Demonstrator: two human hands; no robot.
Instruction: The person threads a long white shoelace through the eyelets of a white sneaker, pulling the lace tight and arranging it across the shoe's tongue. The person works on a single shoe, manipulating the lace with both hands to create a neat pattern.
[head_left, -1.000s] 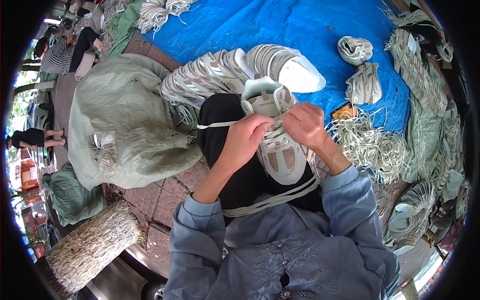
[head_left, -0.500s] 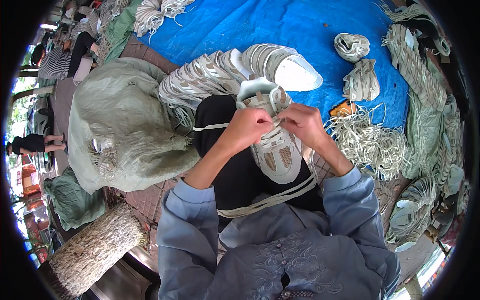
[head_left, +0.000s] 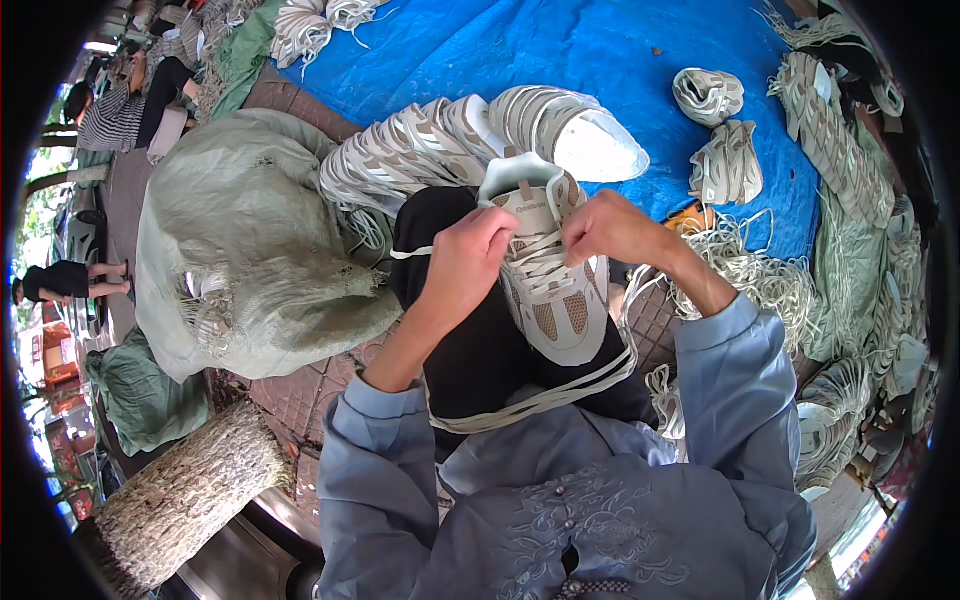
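The white and tan shoe [head_left: 548,275] lies on my lap, on my black trousers [head_left: 480,340]. Its long side runs from near me to far from me, with the open top at the far end and the toe pointing back at me. Both my hands sit on top of it, right at the laces [head_left: 540,262]. My left hand [head_left: 468,262] is curled shut and pinches a white lace that sticks out to the left. My right hand [head_left: 608,228] is curled too and pinches the lace near the tongue. The two hands are just beside each other, and both are about as close to the shoe. Far from me, touching the shoe's far end, is a long row of stacked shoe tops [head_left: 470,135] on a blue sheet [head_left: 590,50]. On my left is a big pale green sack [head_left: 240,230], close to my knee. On my right is a heap of loose white laces [head_left: 745,275], and more shoe parts [head_left: 722,165] lie past it. A rough log [head_left: 185,495] sits near me on the left. Nothing blocks my hands.
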